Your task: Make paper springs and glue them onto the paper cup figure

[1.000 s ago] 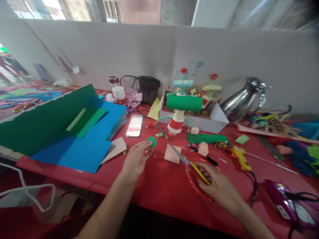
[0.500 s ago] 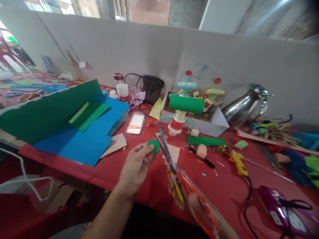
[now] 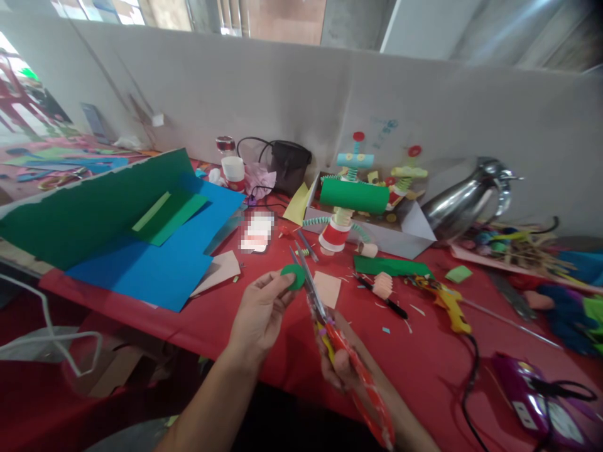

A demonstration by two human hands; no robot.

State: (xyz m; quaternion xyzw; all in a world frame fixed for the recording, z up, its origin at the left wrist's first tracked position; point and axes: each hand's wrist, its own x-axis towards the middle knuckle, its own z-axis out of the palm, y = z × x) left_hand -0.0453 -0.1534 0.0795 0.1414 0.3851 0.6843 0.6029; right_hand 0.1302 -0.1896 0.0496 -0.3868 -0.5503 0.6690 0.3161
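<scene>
Between the thumb and fingers of my left hand (image 3: 262, 307) is a small green paper disc (image 3: 293, 277). My right hand (image 3: 336, 364) is closed around the handles of a pair of scissors (image 3: 316, 295), one handle red and the other yellow. The blades point up and away from me, slightly apart, close beside the disc's right edge; whether they touch it I cannot tell. Beyond the blades stands a paper figure with a green cylinder body (image 3: 354, 196) and a red and white cup base (image 3: 333, 235). A beige paper square (image 3: 326, 289) lies just right of the scissors.
On the red table (image 3: 301, 351), a yellow glue gun (image 3: 450, 304) and its cord lie at right, near a purple device (image 3: 534, 395). A phone (image 3: 257, 232) lies ahead. Blue sheets (image 3: 151, 276) cover the left. Behind stand a grey box (image 3: 377, 231) and a metal jug (image 3: 464, 198).
The scissor blades have drawn closer together and nearer the green disc. My right hand has shifted slightly left, while my left hand still holds the disc at nearly the same place.
</scene>
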